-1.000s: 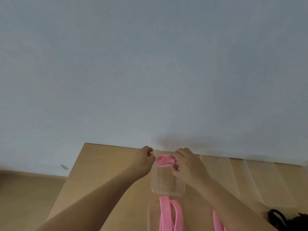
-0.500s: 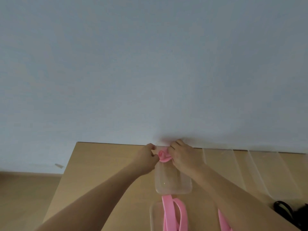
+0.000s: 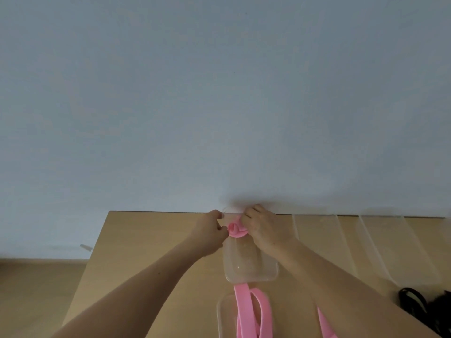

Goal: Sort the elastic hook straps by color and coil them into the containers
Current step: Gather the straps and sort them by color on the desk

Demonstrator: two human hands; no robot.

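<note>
A matte, pale blue-grey wall [image 3: 219,93] fills the upper two thirds of the frame. Below it lies a tan table [image 3: 146,252] with a smooth, wood-toned top, its far edge butting against the wall. A strip of similar tan floor [image 3: 36,289] shows at the lower left.

Along the right side of the table sits a row of clear trays [image 3: 380,240], thin-walled translucent plastic set edge to edge. At the centre, a clear container [image 3: 251,267] of glossy plastic with rounded corners stretches from the wall edge toward the viewer. A second clear container [image 3: 223,313] lies just beneath it at the bottom edge. Flat, smooth loose pink straps [image 3: 253,311] run out from the near rim of the centre container, across the second one, and off the bottom of the frame. At the lower right, a dark tangle of black straps [image 3: 415,303] rests on the table; its details are too dim to tell.

Two bare forearms reach up from the bottom. The right hand [image 3: 262,228] has its fingers curled down over the right side of the pink coil [image 3: 236,230]. The left hand [image 3: 210,230] pinches the coil's left side with bent fingers. The coil, a tight rounded roll of pink strap, sits in the far end of the centre container, between the two hands.
</note>
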